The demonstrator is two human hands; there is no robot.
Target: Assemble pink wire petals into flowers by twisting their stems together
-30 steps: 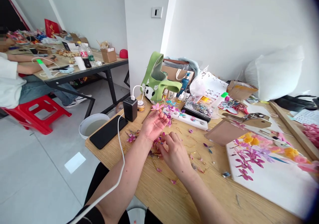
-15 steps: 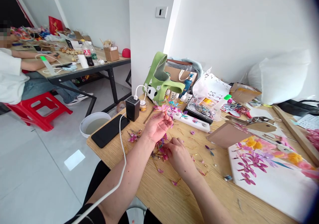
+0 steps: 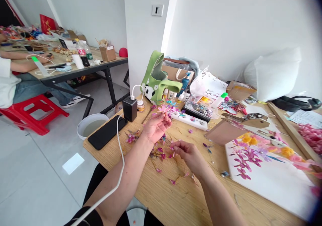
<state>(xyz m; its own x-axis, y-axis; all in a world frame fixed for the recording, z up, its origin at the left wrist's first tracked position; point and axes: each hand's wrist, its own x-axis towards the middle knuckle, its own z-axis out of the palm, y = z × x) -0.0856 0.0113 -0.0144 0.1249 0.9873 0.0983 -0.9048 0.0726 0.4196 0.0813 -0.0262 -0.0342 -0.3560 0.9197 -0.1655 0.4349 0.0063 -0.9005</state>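
My left hand (image 3: pixel 156 127) is raised a little above the wooden table (image 3: pixel 166 192), its fingers closed on a small pink wire flower (image 3: pixel 163 109). My right hand (image 3: pixel 189 153) rests lower and to the right, its fingertips pinched on a small pink petal piece (image 3: pixel 173 148) at the edge of a pile of pink and purple petal pieces (image 3: pixel 158 152). More loose petals (image 3: pixel 173 181) lie scattered on the table in front of me.
A black phone (image 3: pixel 106 132), a black charger block (image 3: pixel 129 109) with a white cable, a green panda bag (image 3: pixel 156 81), a white canvas with flowers (image 3: pixel 264 165) and boxes of craft bits crowd the table. A person sits at another table at far left.
My right hand has lifted out of the petal pile and shifted right, pinching a petal piece. My left hand keeps the pink flower raised. The camera view has shifted slightly.
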